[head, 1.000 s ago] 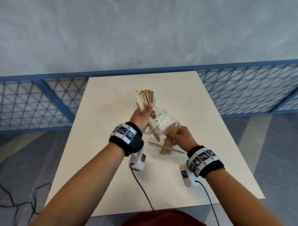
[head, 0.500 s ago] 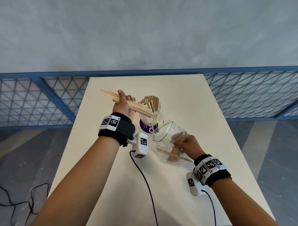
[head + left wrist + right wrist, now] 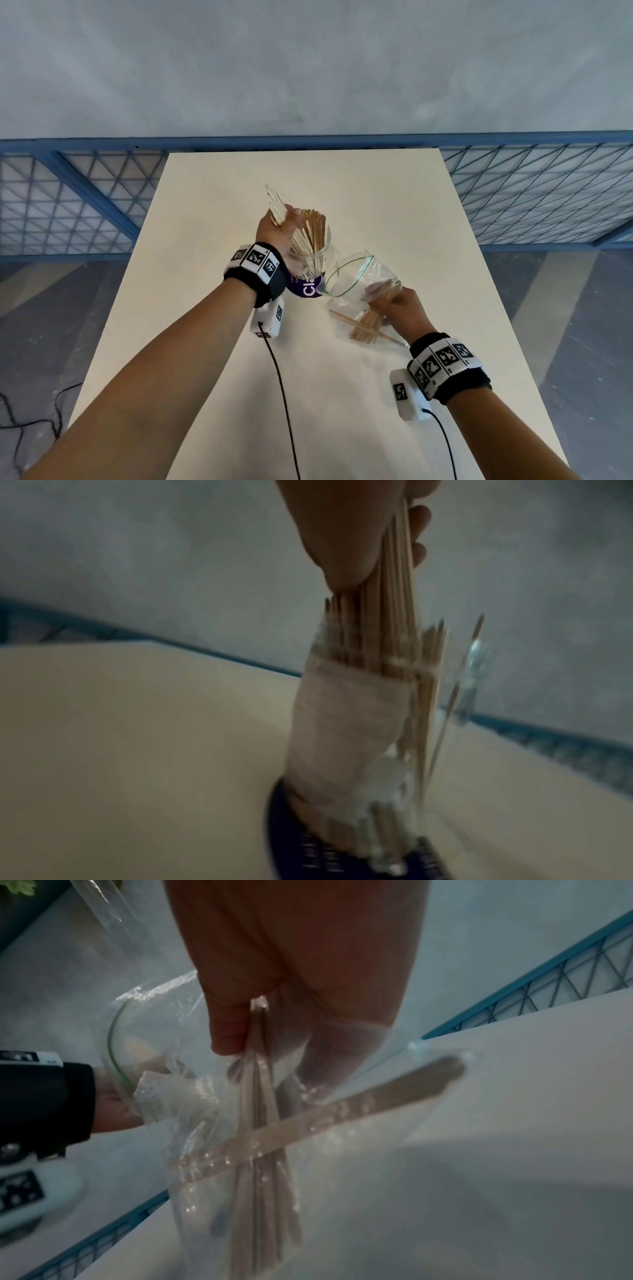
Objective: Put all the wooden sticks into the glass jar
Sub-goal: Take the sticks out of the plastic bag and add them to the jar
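A glass jar (image 3: 310, 260) with a purple label stands upright mid-table, packed with wooden sticks (image 3: 310, 233). My left hand (image 3: 277, 228) grips a bundle of sticks (image 3: 275, 205) at the jar's left rim; in the left wrist view that bundle (image 3: 394, 593) points down into the jar (image 3: 346, 737). To the right lies a clear zip bag (image 3: 359, 294) with a green seal, several sticks (image 3: 364, 325) inside. My right hand (image 3: 399, 305) pinches the bag and its sticks (image 3: 258, 1085); one flat stick (image 3: 342, 1112) lies crosswise in the bag.
The cream table (image 3: 342, 394) reaches a blue metal grid fence (image 3: 534, 192) at the back, with a grey wall behind. Black cables (image 3: 284, 404) trail from the wrist cameras over the table's near part. Grey floor shows on both sides.
My left hand pulled a bundle of sticks out of the bag, swung it left and brought it upright to the jar's mouth. The right hand has kept its hold on the bag.
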